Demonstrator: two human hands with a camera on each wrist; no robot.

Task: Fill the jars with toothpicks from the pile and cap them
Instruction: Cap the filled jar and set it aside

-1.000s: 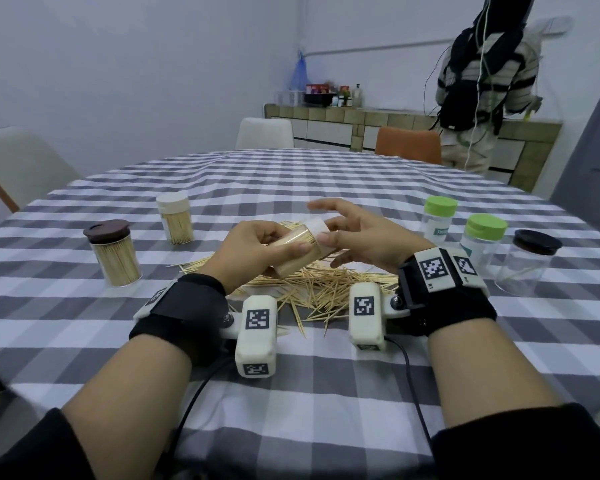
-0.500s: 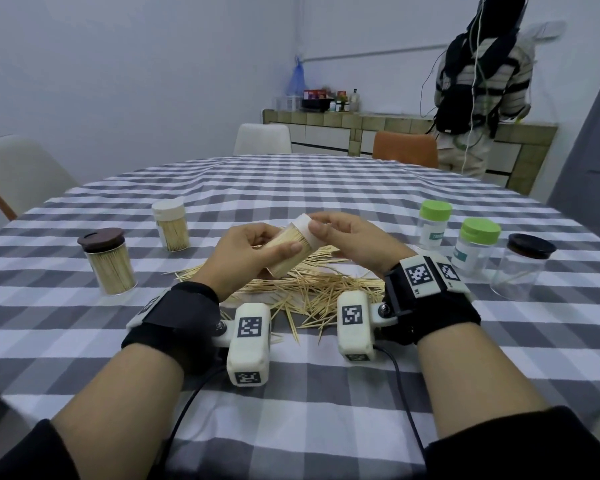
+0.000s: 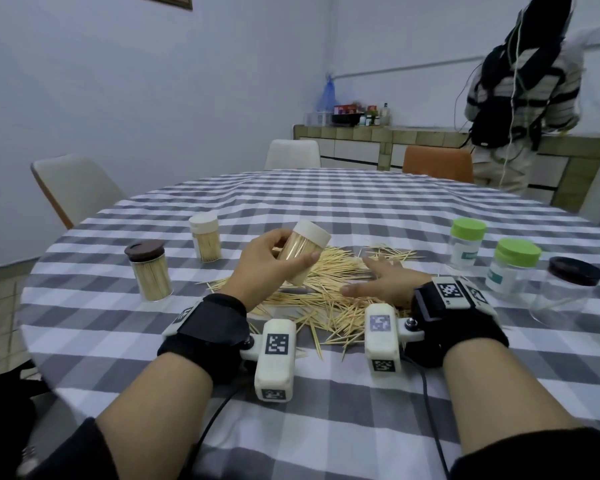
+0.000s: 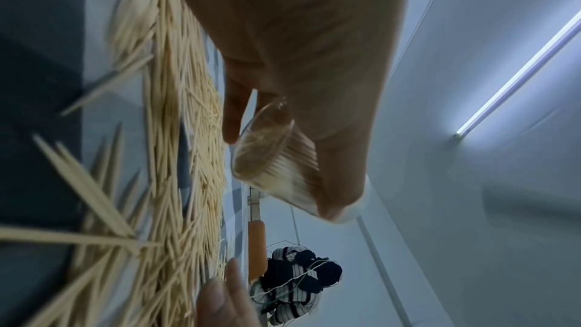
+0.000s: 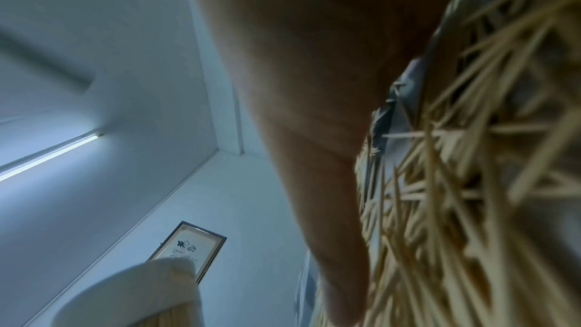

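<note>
My left hand (image 3: 274, 261) grips a clear jar (image 3: 300, 252) packed with toothpicks and closed with a white cap (image 3: 314, 232), held tilted above the pile of toothpicks (image 3: 329, 292). The left wrist view shows the jar's round base (image 4: 264, 141) between thumb and fingers. My right hand (image 3: 381, 280) lies flat and open on the pile, fingers straight, holding nothing. The white cap (image 5: 138, 292) shows low in the right wrist view, beside the pile (image 5: 456, 183).
Two filled capped jars stand left: brown lid (image 3: 149, 268), white lid (image 3: 205, 237). Right of the pile stand two green-lidded jars (image 3: 466, 244) (image 3: 513, 268) and a dark-lidded clear jar (image 3: 568, 289). Chairs ring the checked table (image 3: 326, 393). A person (image 3: 520, 98) stands far right.
My right hand let go of the cap and dropped flat onto the pile. My left hand lifted the capped jar up and leftward, more upright.
</note>
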